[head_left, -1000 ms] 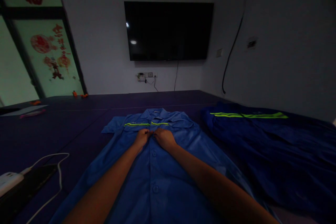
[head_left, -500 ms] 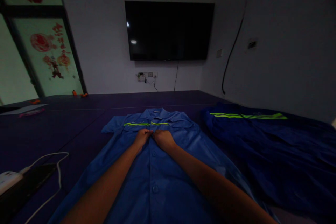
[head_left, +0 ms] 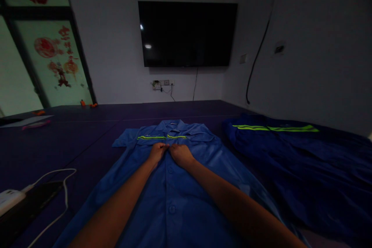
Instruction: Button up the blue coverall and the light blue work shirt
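A blue work shirt (head_left: 171, 186) with a yellow-green reflective stripe across the chest lies flat, front up, on the dark purple surface (head_left: 87, 139) before me. My left hand (head_left: 157, 152) and my right hand (head_left: 180, 154) meet at the shirt's button placket just below the stripe. Both hands have their fingers curled and pinched on the placket fabric; whatever small part they hold between the fingertips is hidden. Two buttons show lower down the placket, nearer to me.
A darker blue garment (head_left: 290, 159) with a reflective stripe lies spread to the right. A white power strip (head_left: 10, 197) with a white cable and a dark flat object sit at the near left. A wall television (head_left: 187, 33) hangs ahead, and a decorated glass door (head_left: 55, 62) stands at left.
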Available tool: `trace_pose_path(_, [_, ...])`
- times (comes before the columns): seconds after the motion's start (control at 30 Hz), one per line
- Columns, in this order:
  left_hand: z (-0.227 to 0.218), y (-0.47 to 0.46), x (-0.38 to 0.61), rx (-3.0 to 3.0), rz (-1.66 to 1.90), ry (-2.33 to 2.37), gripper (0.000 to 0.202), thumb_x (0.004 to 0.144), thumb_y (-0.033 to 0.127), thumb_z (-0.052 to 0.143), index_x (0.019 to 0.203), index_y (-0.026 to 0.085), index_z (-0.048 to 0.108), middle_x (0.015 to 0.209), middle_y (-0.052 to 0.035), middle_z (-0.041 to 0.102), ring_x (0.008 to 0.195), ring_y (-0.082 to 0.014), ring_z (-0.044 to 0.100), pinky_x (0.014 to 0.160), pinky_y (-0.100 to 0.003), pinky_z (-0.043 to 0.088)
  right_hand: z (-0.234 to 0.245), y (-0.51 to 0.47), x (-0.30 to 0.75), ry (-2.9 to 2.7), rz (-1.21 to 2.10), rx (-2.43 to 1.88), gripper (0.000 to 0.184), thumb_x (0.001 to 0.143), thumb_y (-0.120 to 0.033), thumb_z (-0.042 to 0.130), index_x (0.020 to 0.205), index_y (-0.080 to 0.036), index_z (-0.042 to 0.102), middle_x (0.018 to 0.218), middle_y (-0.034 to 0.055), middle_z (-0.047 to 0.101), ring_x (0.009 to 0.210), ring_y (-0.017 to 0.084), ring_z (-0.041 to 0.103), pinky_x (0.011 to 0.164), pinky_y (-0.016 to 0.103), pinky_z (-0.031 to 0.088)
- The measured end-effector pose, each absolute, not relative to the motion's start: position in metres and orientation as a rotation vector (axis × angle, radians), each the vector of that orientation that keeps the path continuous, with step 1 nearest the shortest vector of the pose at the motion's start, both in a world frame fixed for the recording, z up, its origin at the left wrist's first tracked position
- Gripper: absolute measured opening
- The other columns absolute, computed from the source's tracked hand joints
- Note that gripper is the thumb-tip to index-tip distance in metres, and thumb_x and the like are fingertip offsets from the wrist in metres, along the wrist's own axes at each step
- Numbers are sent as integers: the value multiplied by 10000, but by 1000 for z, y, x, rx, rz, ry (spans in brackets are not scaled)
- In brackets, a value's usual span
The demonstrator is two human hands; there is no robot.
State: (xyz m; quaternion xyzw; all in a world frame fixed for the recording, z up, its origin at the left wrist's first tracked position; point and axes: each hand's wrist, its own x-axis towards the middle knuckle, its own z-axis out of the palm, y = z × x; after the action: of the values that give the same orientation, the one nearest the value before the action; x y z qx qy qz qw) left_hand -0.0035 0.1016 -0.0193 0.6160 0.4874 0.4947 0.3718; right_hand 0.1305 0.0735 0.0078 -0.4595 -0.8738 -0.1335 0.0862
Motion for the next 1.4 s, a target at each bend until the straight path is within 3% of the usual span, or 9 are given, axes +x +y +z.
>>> trace_pose_path(0.53, [-24,102,-3,1688,1306,1326,348,667,428,506,465,150,455,435,38,384,459,-89,341,465,-210,212,13,74,127,-2612,-389,-1391,291,820,-52,326,977,-93,567,970,145,607,814,194,601,681,277,464])
trace_pose_path(0.9, [-22,100,-2,1795,1304,1339,319,689,389,488,478,151,466,488,28,413,509,-103,372,510,-220,260,8,78,130,-2494,-313,-1504,304,856,-116,309,980,-122,587,983,129,625,856,195,603,714,279,452])
trace_pose_path(1.2, [-17,97,-2,1831,1285,1313,333,685,422,512,500,146,507,539,21,446,555,-114,403,541,-229,288,6,78,133,-2387,-232,-1574,307,885,-233,311,969,-155,596,982,106,633,856,178,603,690,235,433])
trace_pose_path(1.4, [-18,97,-2,1788,1284,1305,413,658,529,511,512,143,506,510,30,419,527,-108,379,514,-226,267,6,75,133,-2341,-212,-1583,308,888,-254,310,964,-175,597,1006,86,626,881,164,592,705,226,420])
